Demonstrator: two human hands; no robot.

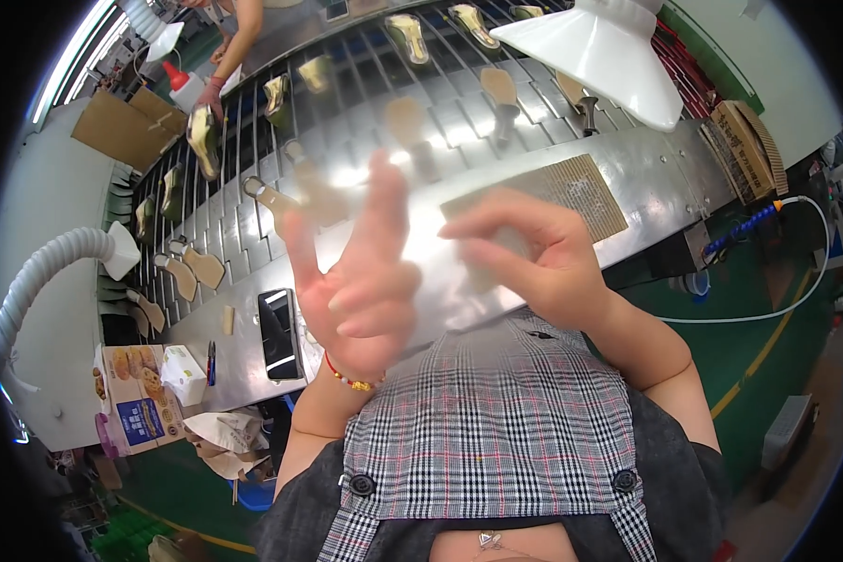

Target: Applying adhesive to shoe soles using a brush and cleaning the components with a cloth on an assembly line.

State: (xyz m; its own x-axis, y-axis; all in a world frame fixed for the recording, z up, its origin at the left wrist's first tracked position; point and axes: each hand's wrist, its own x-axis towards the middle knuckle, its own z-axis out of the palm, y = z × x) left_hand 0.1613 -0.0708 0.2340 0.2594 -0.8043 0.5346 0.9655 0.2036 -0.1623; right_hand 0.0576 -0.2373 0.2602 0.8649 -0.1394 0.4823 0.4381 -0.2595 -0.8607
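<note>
My left hand (361, 300) is raised over the metal table edge, palm up. Its thumb and a long finger stretch apart while the other fingers curl; nothing shows in it. Beside it my right hand (543, 248) is bent into a pinch, thumb and forefinger close together. Blur hides whether anything thin is between those tips. Below the right hand lies a ridged brown cardboard sheet (590, 201). Beyond my hands, a slatted metal conveyor (347, 131) carries tan sole-shaped pieces (498, 86) and shoe uppers on lasts (203, 140).
A phone (278, 332) and a white packet (184, 375) lie left on the table (244, 375). A white lamp-like hood (604, 56) hangs at upper right; a flexible duct (56, 267) curves in from the left. Across the conveyor, another person's hand (213, 96) is by a lasted upper.
</note>
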